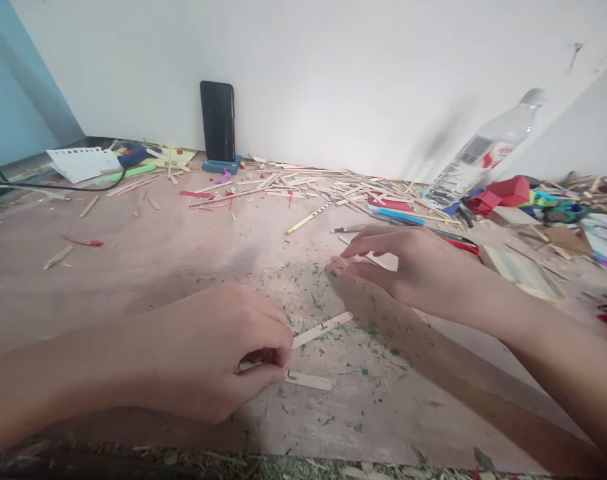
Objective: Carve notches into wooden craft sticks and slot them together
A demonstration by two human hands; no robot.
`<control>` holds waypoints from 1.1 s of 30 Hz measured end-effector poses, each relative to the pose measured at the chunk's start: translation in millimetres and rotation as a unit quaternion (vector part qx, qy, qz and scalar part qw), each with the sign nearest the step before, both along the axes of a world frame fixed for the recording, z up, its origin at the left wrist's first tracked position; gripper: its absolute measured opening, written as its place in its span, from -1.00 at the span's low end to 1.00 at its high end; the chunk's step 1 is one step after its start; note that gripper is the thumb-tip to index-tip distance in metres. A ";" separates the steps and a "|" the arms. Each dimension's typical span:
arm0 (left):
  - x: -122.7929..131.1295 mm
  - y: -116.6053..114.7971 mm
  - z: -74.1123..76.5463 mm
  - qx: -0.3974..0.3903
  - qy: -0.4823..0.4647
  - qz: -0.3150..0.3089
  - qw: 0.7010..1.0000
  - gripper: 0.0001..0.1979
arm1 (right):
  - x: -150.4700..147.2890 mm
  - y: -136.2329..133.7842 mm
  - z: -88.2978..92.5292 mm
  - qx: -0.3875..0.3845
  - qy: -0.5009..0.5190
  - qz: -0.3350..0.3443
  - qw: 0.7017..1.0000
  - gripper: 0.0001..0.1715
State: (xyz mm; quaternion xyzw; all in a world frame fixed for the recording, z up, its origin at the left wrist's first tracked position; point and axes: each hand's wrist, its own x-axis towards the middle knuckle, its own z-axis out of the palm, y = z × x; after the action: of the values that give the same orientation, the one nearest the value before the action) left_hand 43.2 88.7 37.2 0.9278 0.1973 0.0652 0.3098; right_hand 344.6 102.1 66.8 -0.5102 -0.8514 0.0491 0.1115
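Observation:
Two wooden craft sticks [323, 329] with dark pencil marks jut out from under my left hand [233, 353], splayed apart like a V. Its fingers are curled in and its thumb presses beside the lower stick [311, 381]; their hidden ends lie inside the grip. Farther right, my right hand [403, 263] hovers low over the table, thumb and index finger slightly apart. Close to its fingertips are a thin pale strip and a slim craft knife [348, 229] with a metal tip. Green shavings [316, 300] are scattered between the hands.
A dark phone [218, 123] stands in a blue holder [222, 165] against the wall. Loose sticks [308, 180] are heaped behind. A tilted clear bottle [483, 157], red scraps and wooden blocks crowd the right. Paper [83, 165] and a cable [58, 187] lie left.

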 end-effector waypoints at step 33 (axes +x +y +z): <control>-7.5 8.1 4.9 0.041 0.063 -0.056 0.996 -0.75 | -22.5 -35.5 25.4 -0.200 0.364 -0.029 0.909 -0.84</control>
State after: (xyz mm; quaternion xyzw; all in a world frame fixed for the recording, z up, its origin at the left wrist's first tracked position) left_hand 35.7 96.9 42.1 0.9516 0.1618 -0.0030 0.2614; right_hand 322.1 66.6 92.2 -0.4931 -0.7087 0.3973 0.3111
